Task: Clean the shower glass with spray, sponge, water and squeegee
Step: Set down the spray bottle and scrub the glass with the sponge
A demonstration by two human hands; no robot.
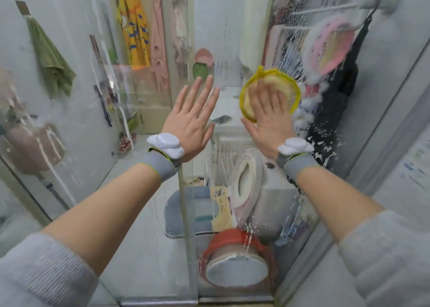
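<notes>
A round yellow sponge (271, 92) is pressed flat against the shower glass (144, 213) by the right hand (270, 118), its fingers straight and spread over the pad — right of centre, beside white foam (309, 104) streaking the pane. The left hand (190, 118) is held open just to the left, fingers straight and nothing gripped; whether its palm touches the glass cannot be told.

Partly hidden: yellow sponge (272, 90), its centre under the right hand (270, 111); blurred behind wet, foam-streaked shower glass (144, 190): hanging clothes (135, 32), a pink round item (330, 50), a red-rimmed basin (235, 267); both sleeves cut off at the lower edge.
</notes>
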